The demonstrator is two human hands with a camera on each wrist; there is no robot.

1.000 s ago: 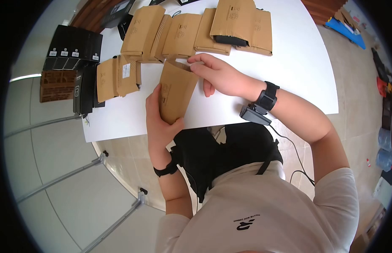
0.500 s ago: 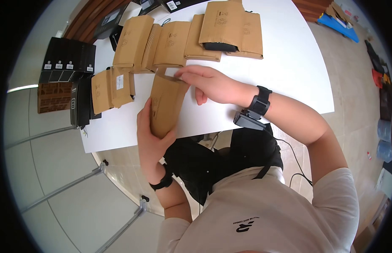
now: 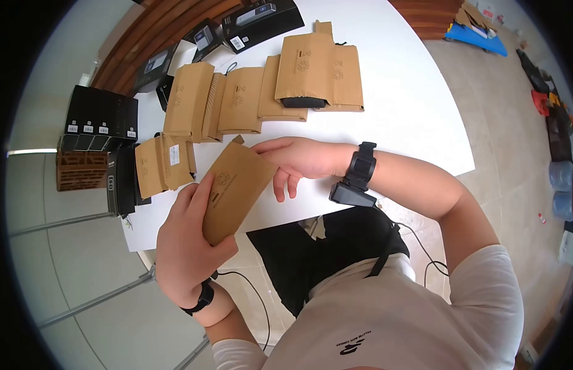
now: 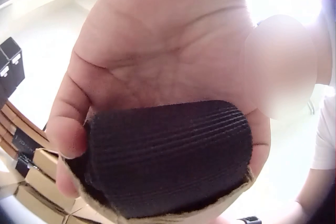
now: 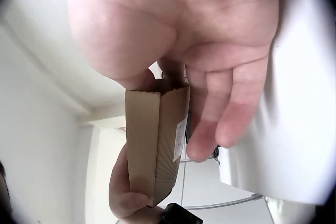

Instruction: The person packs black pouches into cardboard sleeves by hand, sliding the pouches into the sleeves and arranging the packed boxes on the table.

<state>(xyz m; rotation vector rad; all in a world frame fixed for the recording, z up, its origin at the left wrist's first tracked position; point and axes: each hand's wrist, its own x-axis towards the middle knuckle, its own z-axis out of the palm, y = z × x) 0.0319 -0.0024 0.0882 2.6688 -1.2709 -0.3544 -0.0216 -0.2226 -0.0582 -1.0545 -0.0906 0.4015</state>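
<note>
My left hand point(image 3: 186, 250) grips a narrow brown cardboard box point(image 3: 242, 192) around its near end, thumb on one side and fingers on the other. The box is tilted over the front of the table. In the left wrist view, a black ribbed object point(image 4: 173, 155) fills the box's end close to the palm. My right hand point(image 3: 308, 159) is at the far end, thumb and index finger pinching its top edge, which shows in the right wrist view. Its other fingers extend loosely beside the box. A small flap point(image 3: 239, 140) sticks up at that end.
Several brown cardboard boxes point(image 3: 240, 98) stand in a row across the white table point(image 3: 397, 148), two more point(image 3: 152, 166) at the left. Black boxes point(image 3: 261, 24) line the back and left edge point(image 3: 101, 117). A cable point(image 3: 416, 234) trails from the right wrist camera.
My left hand has moved left and toward me, turning the box so its far opening no longer shows. My right hand stays at that end. The head view has shifted, so the table appears lower.
</note>
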